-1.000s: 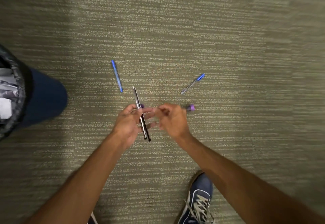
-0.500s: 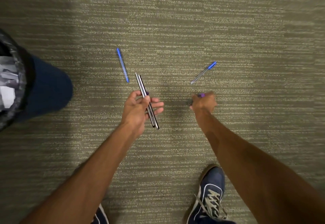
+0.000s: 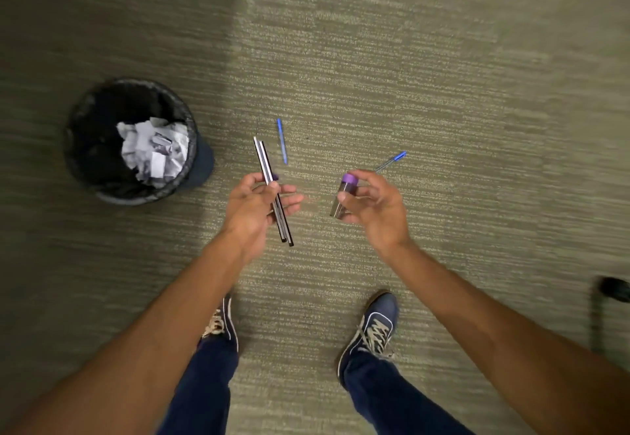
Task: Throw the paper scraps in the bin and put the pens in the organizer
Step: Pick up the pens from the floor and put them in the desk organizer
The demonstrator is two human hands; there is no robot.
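My left hand point(image 3: 254, 207) grips a bundle of dark pens point(image 3: 269, 178) that stick out above and below the fist. In my right hand point(image 3: 373, 204) is a short marker with a purple cap point(image 3: 343, 195), lifted off the carpet. Two blue pens lie on the floor: one point(image 3: 282, 141) just beyond the bundle, the other point(image 3: 392, 160) partly hidden behind my right hand. The black bin point(image 3: 78, 148) stands to the left, with crumpled paper scraps point(image 3: 153, 151) inside it. No organizer is in view.
Grey-green carpet point(image 3: 409, 59) covers the whole floor. My two blue shoes point(image 3: 373, 329) stand below the hands. A dark object point(image 3: 613, 286) sits at the right edge, blurred.
My right hand has picked the purple-capped marker up off the carpet and raised it. The view has pulled back and shifted, so the whole bin and both shoes show now.
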